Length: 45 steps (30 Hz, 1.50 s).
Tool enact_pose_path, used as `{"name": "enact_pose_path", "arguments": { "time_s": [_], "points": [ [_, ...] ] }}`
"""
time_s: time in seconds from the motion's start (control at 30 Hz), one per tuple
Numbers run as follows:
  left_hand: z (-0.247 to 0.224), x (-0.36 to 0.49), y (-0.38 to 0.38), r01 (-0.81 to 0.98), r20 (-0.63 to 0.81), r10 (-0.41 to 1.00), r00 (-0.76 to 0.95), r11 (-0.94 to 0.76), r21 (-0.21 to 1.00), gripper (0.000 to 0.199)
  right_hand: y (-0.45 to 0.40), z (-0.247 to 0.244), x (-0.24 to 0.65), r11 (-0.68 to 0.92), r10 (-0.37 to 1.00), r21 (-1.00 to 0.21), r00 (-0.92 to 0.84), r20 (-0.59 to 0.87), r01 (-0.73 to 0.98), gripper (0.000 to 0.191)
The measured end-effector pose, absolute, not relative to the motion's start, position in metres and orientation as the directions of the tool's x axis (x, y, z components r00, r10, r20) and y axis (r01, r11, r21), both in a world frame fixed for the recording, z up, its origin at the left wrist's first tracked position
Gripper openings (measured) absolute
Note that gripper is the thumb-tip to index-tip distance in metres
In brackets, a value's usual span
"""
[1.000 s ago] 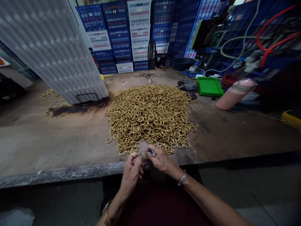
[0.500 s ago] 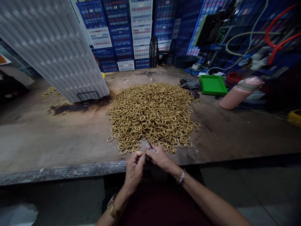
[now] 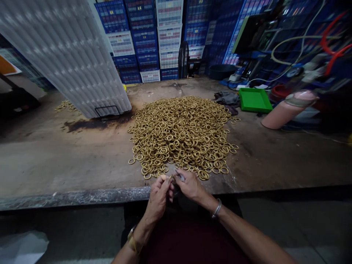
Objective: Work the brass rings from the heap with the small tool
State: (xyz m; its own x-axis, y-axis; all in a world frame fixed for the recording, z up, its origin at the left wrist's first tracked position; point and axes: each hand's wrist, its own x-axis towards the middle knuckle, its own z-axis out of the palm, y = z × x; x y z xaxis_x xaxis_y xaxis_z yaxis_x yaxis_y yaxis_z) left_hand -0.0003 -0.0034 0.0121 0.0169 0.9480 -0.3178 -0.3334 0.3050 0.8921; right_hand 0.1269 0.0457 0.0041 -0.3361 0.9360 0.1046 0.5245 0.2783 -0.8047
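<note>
A wide heap of gold-coloured rings [image 3: 181, 132] lies on the worktable [image 3: 90, 161]. At the table's front edge, just below the heap, my left hand [image 3: 161, 190] pinches a single gold ring [image 3: 171, 177] between thumb and fingers. My right hand [image 3: 191, 186] is closed around a small tool [image 3: 180, 176] with a dark, thin tip. The two hands are close together, with the tool beside the ring. Much of the tool is hidden by my right fingers.
Leaning stacked translucent trays [image 3: 74, 58] stand at the left, with a few rings [image 3: 66, 106] behind. To the right are a green tray [image 3: 255, 99], a pink bottle [image 3: 286, 112] and a dark cloth [image 3: 227, 98]. Crates [image 3: 145, 44] are piled behind.
The whole view has shifted slightly, moving the scene to the right in the frame. My hands have parted a little, and the ring in my left fingers shows more.
</note>
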Motion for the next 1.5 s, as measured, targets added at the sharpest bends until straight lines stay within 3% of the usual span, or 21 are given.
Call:
{"name": "enact_pose_path", "arguments": {
  "time_s": [0.2, 0.47, 0.7, 0.8, 0.9, 1.07, 1.33, 1.5],
  "points": [
    [0.010, -0.002, -0.002, -0.257, -0.293, 0.956, -0.017, 0.279, 0.925, 0.032, 0.039, 0.000, 0.129, 0.461, 0.854, -0.632, -0.505, 0.125, 0.622, 0.014],
    [0.014, -0.003, -0.001, -0.156, -0.239, 0.968, -0.074, 0.226, 0.962, 0.034, 0.037, 0.000, 0.126, 0.468, 0.857, -0.571, -0.504, 0.107, 0.674, 0.014],
    [0.018, -0.006, -0.014, -0.230, -0.212, 0.977, -0.023, 0.201, 0.952, 0.029, 0.049, 0.004, 0.125, 0.429, 0.865, -0.462, -0.500, -0.037, 0.776, 0.018],
    [0.020, -0.008, -0.023, -0.388, -0.219, 0.973, 0.075, 0.231, 0.892, 0.023, 0.059, 0.004, 0.121, 0.397, 0.896, -0.419, -0.443, -0.016, 0.817, 0.023],
    [0.017, -0.012, -0.024, -0.527, -0.251, 0.966, 0.064, 0.246, 0.813, 0.019, 0.066, 0.003, 0.110, 0.362, 0.921, -0.402, -0.389, 0.015, 0.841, 0.022],
    [0.010, -0.020, -0.019, -0.646, -0.308, 0.951, 0.009, 0.240, 0.724, 0.014, 0.073, 0.006, 0.091, 0.293, 0.951, -0.319, -0.308, 0.003, 0.901, 0.018],
    [0.009, -0.026, -0.011, -0.811, -0.392, 0.909, 0.140, 0.332, 0.481, 0.014, 0.081, 0.006, 0.085, 0.309, 0.948, -0.250, -0.319, 0.002, 0.917, 0.015],
    [0.011, -0.022, -0.006, -0.780, -0.420, 0.901, 0.109, 0.339, 0.526, 0.021, 0.079, 0.003, 0.096, 0.307, 0.950, -0.291, -0.312, 0.028, 0.906, 0.014]
  ]
}}
